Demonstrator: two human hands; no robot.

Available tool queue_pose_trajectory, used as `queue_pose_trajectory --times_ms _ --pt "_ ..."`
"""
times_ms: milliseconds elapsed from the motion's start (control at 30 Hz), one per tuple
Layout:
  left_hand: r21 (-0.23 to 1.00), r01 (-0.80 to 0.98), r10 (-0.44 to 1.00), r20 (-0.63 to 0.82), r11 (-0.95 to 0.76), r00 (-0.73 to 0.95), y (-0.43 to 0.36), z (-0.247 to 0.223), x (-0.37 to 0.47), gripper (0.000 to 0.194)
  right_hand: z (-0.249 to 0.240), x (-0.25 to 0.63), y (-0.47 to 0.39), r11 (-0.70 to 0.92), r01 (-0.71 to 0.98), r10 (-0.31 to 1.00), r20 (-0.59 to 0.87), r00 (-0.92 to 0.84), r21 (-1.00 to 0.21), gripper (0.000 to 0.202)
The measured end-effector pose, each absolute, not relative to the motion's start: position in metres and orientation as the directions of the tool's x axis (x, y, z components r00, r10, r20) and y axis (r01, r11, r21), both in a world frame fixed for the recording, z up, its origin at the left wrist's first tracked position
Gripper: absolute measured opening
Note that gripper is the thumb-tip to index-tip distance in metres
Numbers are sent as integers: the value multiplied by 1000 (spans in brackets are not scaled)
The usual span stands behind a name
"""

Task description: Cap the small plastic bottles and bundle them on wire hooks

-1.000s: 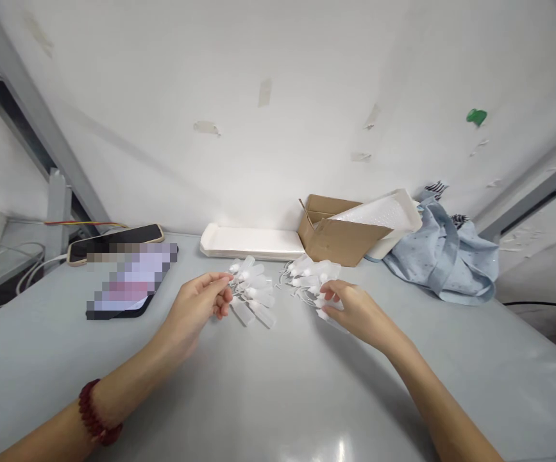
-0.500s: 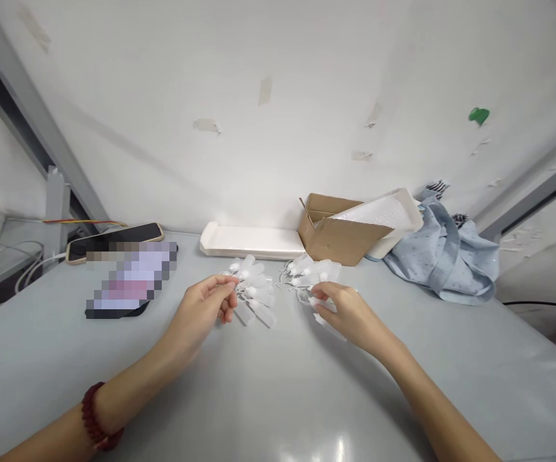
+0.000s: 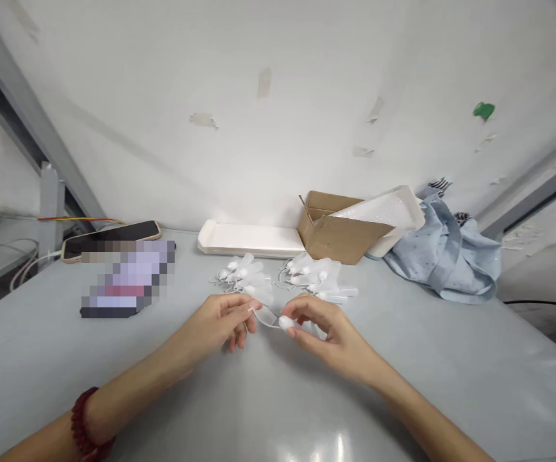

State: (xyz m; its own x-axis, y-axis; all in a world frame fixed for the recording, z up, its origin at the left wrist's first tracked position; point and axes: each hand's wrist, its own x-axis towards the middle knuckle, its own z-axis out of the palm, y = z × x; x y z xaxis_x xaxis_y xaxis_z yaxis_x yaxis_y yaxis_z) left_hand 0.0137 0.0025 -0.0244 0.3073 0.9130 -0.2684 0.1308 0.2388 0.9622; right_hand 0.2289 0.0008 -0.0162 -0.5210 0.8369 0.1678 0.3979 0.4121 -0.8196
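Between my hands is a small clear plastic tube with a white rounded end (image 3: pixel 286 322) and a thin white cord (image 3: pixel 269 324). My right hand (image 3: pixel 323 330) grips the tube by its white end, the fingers hiding much of its body. My left hand (image 3: pixel 227 321) pinches the loose end of the cord between thumb and forefinger. Just beyond, similar tubes lie in two piles, a left pile (image 3: pixel 251 276) and a right pile (image 3: pixel 313 271). Thin cords trail from both piles.
Behind the piles, a long white tray (image 3: pixel 253 239) rests against the wall. An open cardboard box (image 3: pixel 347 239) stands beside it, with a light blue cloth bag (image 3: pixel 451 256) to its right. At the left lie a phone (image 3: pixel 111 240) and a blurred-out device (image 3: pixel 131 276).
My right hand has moved left and nearer from the right pile, bringing a tube with it. My left hand has come right and slightly nearer, and holds its cord.
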Motion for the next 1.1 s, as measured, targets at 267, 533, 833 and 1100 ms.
queue_pose_trajectory --times_ms 267,533,833,1100 --pt "957 30 913 -284 288 291 3 -22 9 32 -14 228 2 401 412 854 172 -491 -818 15" --pt "975 152 919 -205 161 337 0 -20 11 30 -17 227 1 406 406 847 169 -504 -819 12" --pt "971 236 866 -143 29 480 1 -30 12 30 -21 224 -1 420 382 826 171 -537 -823 16" --pt "968 251 866 -122 -4 486 0 -30 10 29 -21 224 -2 397 368 831 158 -534 -841 13"
